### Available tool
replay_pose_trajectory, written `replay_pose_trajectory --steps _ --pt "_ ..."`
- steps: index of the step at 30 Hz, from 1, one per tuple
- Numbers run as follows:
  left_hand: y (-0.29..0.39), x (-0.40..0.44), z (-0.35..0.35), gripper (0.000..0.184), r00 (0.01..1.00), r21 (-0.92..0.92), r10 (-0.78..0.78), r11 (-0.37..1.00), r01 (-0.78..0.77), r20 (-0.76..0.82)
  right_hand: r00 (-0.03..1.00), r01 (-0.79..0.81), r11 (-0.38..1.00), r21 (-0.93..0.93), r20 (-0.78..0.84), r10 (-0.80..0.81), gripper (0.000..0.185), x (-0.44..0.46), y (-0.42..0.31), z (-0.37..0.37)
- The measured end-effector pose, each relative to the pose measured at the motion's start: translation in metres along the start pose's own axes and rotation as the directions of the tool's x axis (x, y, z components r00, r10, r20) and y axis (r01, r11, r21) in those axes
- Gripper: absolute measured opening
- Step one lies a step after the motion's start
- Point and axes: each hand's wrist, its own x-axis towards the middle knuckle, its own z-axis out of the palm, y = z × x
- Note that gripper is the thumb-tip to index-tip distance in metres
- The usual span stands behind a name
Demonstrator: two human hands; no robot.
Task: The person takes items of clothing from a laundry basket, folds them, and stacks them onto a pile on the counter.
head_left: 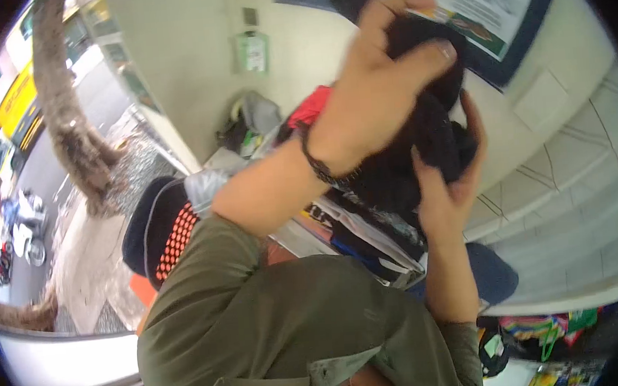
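Observation:
A bundle of black cloth (437, 114) is held up in front of me, and its exact kind does not show. My left hand (381, 89), with a dark braided bracelet at the wrist, grips its upper part, thumb across the front. One dark end (348, 0) sticks out beyond my left fingers. My right hand (448, 189) is closed round the lower right side of the bundle, thumb on the left and fingers on the right. Below my hands, folded clothes (369, 221) fill an open box or drawer, partly hidden by my left forearm.
A framed poster (486, 5) hangs on the wall behind my hands. A red cloth (309, 107) and a grey bundle (259, 113) lie beyond my left forearm. At left are a black and orange bag (174, 236), a tree trunk (71, 117) and a street with motorcycles (29, 233).

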Motion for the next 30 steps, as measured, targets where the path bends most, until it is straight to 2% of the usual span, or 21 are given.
replay_pose_trajectory --steps 2,4,6,7,10,11,12,13,14,15,16,17,18,21,23,24,25,27,28,29,30 --pt "-0.006 0.025 -0.010 0.038 0.978 0.205 0.209 0.957 -0.205 0.003 0.998 0.022 0.997 0.076 -0.058 -0.018 0.069 0.024 -0.008 -0.018" --pt "0.015 0.039 0.002 0.036 0.967 0.168 0.228 0.964 -0.208 -0.111 0.969 0.007 0.954 0.299 -0.237 0.067 0.056 0.049 -0.014 -0.035" --pt "0.017 0.052 -0.003 0.035 0.963 0.105 0.266 0.960 -0.260 -0.051 0.932 -0.121 0.912 0.392 -0.271 0.240 0.049 0.062 -0.034 -0.054" --pt "0.019 0.056 -0.006 0.034 0.955 0.207 0.293 0.938 -0.280 -0.037 0.949 -0.062 0.909 0.411 -0.259 0.181 0.050 0.072 -0.028 -0.066" --pt "0.015 0.063 -0.015 0.034 0.937 0.254 0.324 0.903 -0.347 0.127 0.932 -0.236 0.857 0.457 -0.144 0.333 0.048 0.084 -0.008 -0.080" --pt "0.006 0.069 -0.022 0.033 0.943 0.339 0.302 0.880 -0.333 0.143 0.913 -0.341 0.877 0.337 -0.103 0.395 0.057 0.082 0.007 -0.079" --pt "-0.002 0.074 -0.029 0.032 0.947 0.421 0.279 0.849 -0.320 0.156 0.960 -0.273 0.959 -0.076 -0.083 0.267 0.074 0.079 0.044 -0.082" --pt "0.001 0.072 -0.033 0.028 0.967 0.465 0.125 0.858 -0.217 0.220 0.990 -0.132 0.889 -0.438 -0.016 0.139 0.081 0.063 0.080 -0.081" --pt "-0.004 0.073 -0.036 0.023 0.940 0.576 0.137 0.760 -0.302 0.311 0.999 0.033 0.682 -0.731 0.052 0.008 0.089 0.048 0.117 -0.080" --pt "-0.011 0.071 -0.037 0.022 0.949 0.603 0.071 0.757 -0.252 0.307 0.947 0.026 0.503 -0.864 0.182 0.264 0.082 0.036 0.150 -0.080" --pt "-0.013 0.068 -0.033 0.020 0.954 0.631 0.002 0.749 -0.200 0.300 0.925 -0.082 0.618 -0.782 0.170 0.339 0.077 0.026 0.151 -0.074" --pt "-0.008 0.061 -0.027 0.021 0.960 0.741 -0.021 0.640 -0.202 0.280 0.950 -0.107 0.612 -0.784 0.102 0.296 0.075 0.024 0.149 -0.074" --pt "-0.011 0.063 -0.025 0.021 0.954 0.722 -0.051 0.666 -0.187 0.294 0.968 -0.128 0.607 -0.784 0.035 0.249 0.072 0.029 0.137 -0.070" --pt "-0.031 0.074 -0.028 0.029 0.917 0.607 -0.108 0.778 -0.161 0.383 0.990 0.100 0.654 -0.750 0.011 -0.139 0.065 0.044 0.093 -0.058" --pt "-0.043 0.078 -0.016 0.034 0.894 0.377 -0.142 0.926 -0.032 0.424 0.999 -0.032 0.981 -0.194 -0.001 0.032 0.058 0.051 0.061 -0.034" --pt "-0.047 0.079 -0.014 0.037 0.883 0.251 -0.155 0.967 0.043 0.444 0.993 -0.118 0.984 0.131 0.035 0.114 0.055 0.053 0.049 -0.026" --pt "-0.049 0.082 -0.017 0.043 0.855 0.182 -0.247 0.966 0.182 0.456 0.995 -0.102 0.976 0.194 0.022 0.099 0.053 0.057 0.043 -0.023" --pt "-0.052 0.089 -0.017 0.045 0.901 0.230 -0.070 0.973 -0.034 0.428 0.998 -0.062 0.946 0.320 -0.009 0.068 0.048 0.068 0.037 -0.018" --pt "-0.054 0.091 -0.016 0.046 0.910 0.258 0.022 0.956 -0.141 0.415 0.994 -0.091 0.962 0.256 -0.032 0.102 0.046 0.069 0.032 -0.017" --pt "-0.053 0.092 -0.014 0.037 0.917 0.223 -0.044 0.973 -0.050 0.397 0.989 -0.123 0.973 0.193 -0.056 0.136 0.045 0.070 0.028 -0.018" --pt "-0.063 0.094 -0.026 0.036 0.886 0.453 -0.006 0.861 -0.232 0.464 0.983 -0.154 0.979 0.130 -0.081 0.166 0.043 0.070 0.027 -0.018"
